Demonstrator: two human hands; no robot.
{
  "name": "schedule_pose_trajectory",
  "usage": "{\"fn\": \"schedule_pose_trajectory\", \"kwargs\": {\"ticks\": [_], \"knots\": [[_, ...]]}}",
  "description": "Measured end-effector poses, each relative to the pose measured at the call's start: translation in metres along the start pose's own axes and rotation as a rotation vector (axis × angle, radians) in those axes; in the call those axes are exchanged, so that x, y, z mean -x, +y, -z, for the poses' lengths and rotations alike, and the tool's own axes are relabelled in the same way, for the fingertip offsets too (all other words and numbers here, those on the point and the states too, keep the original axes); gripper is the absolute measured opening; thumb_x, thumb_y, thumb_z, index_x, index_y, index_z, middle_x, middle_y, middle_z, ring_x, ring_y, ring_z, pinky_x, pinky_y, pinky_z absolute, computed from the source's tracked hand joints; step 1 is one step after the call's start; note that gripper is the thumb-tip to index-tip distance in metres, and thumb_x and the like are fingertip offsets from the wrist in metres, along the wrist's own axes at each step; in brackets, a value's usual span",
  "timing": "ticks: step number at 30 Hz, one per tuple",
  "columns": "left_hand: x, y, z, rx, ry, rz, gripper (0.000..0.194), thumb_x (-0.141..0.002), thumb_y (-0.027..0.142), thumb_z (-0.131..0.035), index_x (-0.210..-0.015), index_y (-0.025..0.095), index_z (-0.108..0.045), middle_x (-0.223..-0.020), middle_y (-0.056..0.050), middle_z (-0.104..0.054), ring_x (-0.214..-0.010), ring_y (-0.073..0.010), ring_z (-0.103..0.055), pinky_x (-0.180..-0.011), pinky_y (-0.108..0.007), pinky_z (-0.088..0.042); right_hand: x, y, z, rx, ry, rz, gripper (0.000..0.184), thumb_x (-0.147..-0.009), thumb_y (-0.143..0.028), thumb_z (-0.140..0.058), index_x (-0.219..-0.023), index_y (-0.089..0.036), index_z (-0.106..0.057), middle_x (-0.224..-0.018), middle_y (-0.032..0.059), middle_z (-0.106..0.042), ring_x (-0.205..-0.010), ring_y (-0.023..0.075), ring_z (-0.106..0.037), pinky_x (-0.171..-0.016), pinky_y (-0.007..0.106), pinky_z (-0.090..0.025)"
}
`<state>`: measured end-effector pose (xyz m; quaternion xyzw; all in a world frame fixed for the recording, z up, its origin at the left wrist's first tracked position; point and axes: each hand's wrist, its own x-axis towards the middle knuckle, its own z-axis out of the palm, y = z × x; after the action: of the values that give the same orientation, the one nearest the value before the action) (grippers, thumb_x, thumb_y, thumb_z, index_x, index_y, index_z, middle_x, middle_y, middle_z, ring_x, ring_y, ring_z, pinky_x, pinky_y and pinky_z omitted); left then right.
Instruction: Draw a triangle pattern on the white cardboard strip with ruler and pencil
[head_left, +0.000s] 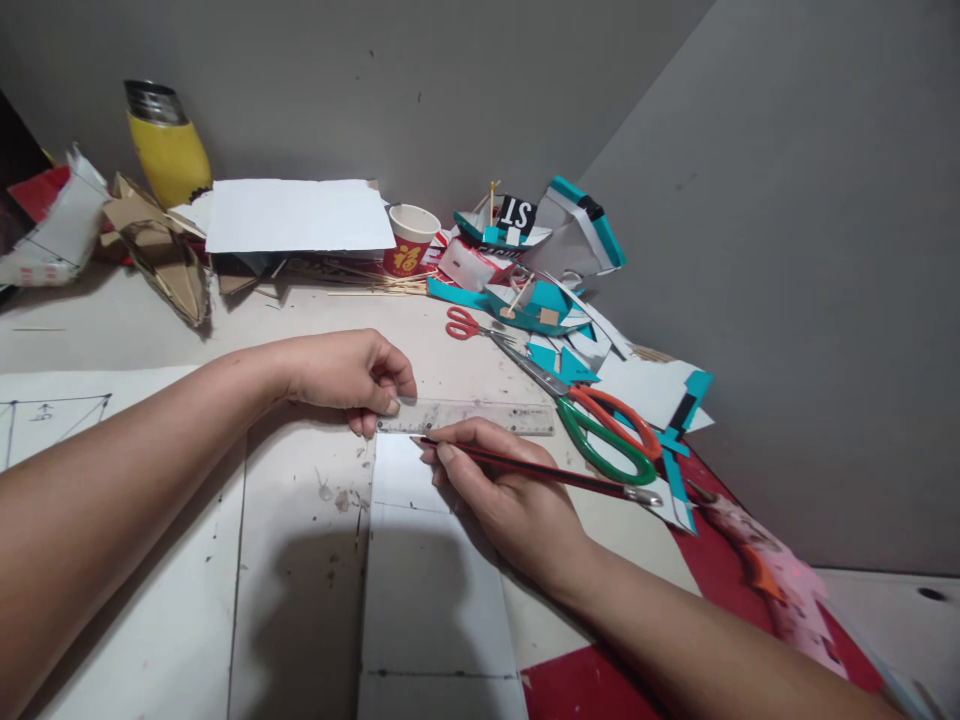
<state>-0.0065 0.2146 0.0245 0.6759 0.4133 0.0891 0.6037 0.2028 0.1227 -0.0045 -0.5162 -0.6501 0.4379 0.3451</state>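
Head view: left hand (337,370) pinned the ruler's (469,418) left end, fingers curled. Right hand (525,505) gripped a pencil (585,480), tip near the ruler. Strip (435,600) lay on the desk (300,480), far end by the ruler. Two cross lines were done, near one faint-looking in places; marking at the far end seemed unfinished, no line visible there.

The clear plastic ruler (480,417) looks smooth but scuffed, and the slim red-and-black pencil (525,464) has a glossy finish with a shiny metal end. Matt white paper strip (439,590), rough-edged brown cardboard boat shape (161,255); the yellow bottle (169,155) has a bare metal neck.
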Motion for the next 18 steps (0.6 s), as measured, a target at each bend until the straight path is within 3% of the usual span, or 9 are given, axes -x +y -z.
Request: {"fn": "schedule_pose_trajectory", "kwargs": {"ticks": [18], "knots": [[0.0005,-0.0001,-0.0004,0.034,0.001,0.003,0.02,-0.073,0.022,-0.069,-0.092,0.017,-0.065,-0.06,0.006,-0.062,-0.052,-0.0131,-0.065,-0.051,-0.021,-0.049,-0.0004,0.0007,-0.0007,-0.072,0.013,-0.022,0.015,-0.088,-0.031,-0.061,-0.087,-0.019,-0.069,-0.07,0.0039,-0.068,-0.056,0.0124,-0.054,-0.05,0.026,-0.041]]}}
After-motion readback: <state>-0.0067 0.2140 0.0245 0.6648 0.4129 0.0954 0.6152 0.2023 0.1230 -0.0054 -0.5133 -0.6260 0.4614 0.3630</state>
